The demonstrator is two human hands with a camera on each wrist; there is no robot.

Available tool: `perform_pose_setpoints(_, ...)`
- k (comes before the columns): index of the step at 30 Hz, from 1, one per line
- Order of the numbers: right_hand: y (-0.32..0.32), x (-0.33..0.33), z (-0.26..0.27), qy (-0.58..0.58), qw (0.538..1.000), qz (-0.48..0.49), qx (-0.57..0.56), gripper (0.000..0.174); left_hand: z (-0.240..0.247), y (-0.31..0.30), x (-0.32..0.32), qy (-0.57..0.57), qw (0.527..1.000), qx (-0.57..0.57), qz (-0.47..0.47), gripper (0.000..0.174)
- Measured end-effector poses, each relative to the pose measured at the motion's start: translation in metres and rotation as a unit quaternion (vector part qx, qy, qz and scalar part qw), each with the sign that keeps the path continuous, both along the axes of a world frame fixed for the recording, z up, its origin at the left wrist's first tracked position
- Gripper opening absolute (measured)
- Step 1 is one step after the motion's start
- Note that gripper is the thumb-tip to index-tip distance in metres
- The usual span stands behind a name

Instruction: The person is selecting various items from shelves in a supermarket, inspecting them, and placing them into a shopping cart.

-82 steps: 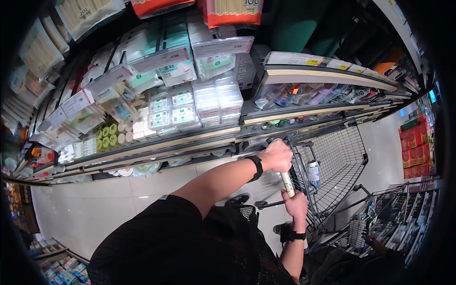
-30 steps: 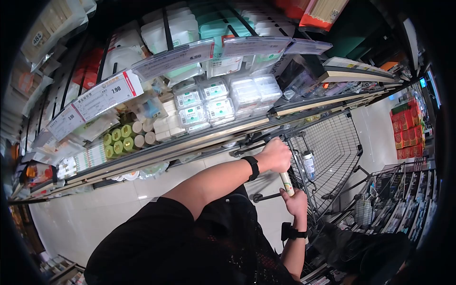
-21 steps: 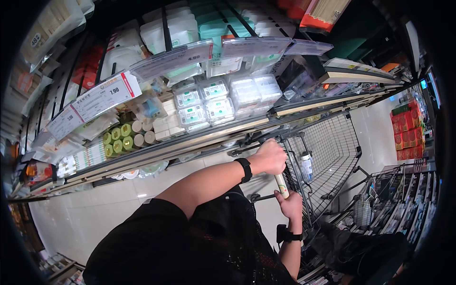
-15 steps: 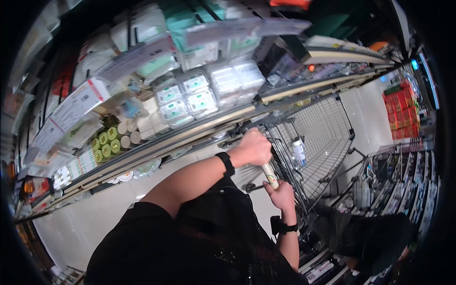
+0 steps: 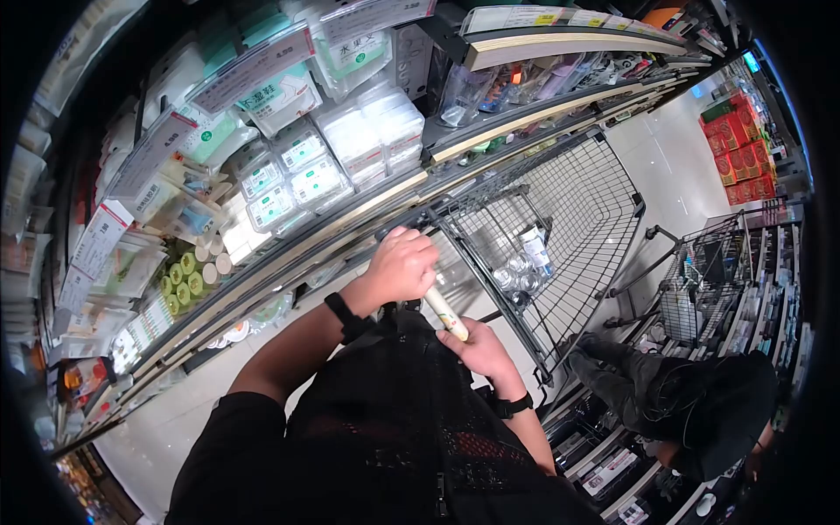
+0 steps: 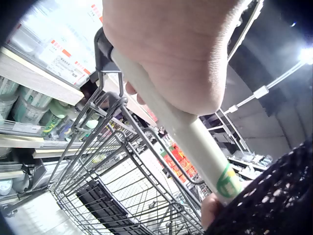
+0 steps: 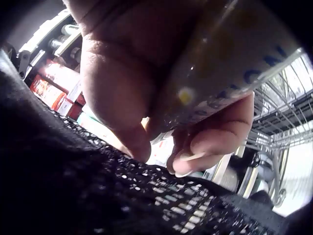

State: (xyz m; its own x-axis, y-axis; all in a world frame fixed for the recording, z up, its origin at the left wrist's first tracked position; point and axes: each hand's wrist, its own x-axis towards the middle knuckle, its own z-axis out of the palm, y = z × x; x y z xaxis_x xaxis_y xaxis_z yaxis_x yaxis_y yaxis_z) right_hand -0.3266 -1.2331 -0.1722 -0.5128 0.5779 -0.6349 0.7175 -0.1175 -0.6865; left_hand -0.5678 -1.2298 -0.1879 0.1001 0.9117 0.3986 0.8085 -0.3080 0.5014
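Note:
A wire shopping cart (image 5: pixel 638 206) stands in front of me, and its handle is a cream-coloured bar (image 5: pixel 445 316) with a printed end. My left hand (image 5: pixel 402 265) grips the bar at the end near the shelf, its palm lying over it in the left wrist view. Around the other end curls my right hand (image 5: pixel 484 350); in the right wrist view its fingers (image 7: pixel 215 142) wrap beneath the lettered bar. Inside the basket lie a white-and-blue labelled container (image 5: pixel 535 248) and several clear round items (image 5: pixel 516 278).
Shelves of packaged goods, including clear boxes with green labels (image 5: pixel 315 181), run along the left, close to the cart. At right a person in dark clothes (image 5: pixel 700 407) is near a second cart (image 5: pixel 687 311). Red boxes (image 5: pixel 739 153) are stacked farther ahead.
Both hands and the handle have shifted left in the head view, nearer my body. The view has turned, showing more of the basket's inside and the person at right. Both hands keep their grip.

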Motion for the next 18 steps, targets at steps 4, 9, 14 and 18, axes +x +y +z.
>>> perform_pose_setpoints(4,-0.004,0.002,-0.002,0.052,0.998,-0.005,-0.036,0.034,0.026,-0.022,-0.025,-0.038,0.994,0.076,0.073,0.023)
perform_pose_setpoints(9,-0.004,-0.003,-0.001,0.064,0.988,-0.013,-0.141,0.038,0.049,-0.048,-0.096,0.049,0.957,0.037,0.282,0.050)
perform_pose_setpoints(14,-0.004,-0.004,0.001,0.070,0.981,-0.002,-0.184,0.038,0.038,-0.035,-0.143,0.132,0.940,-0.040,0.313,0.075)
perform_pose_setpoints(18,-0.010,-0.006,0.000,0.065,0.985,-0.012,-0.160,0.031,0.017,-0.031,-0.152,0.160,0.935,-0.033,0.313,0.070)
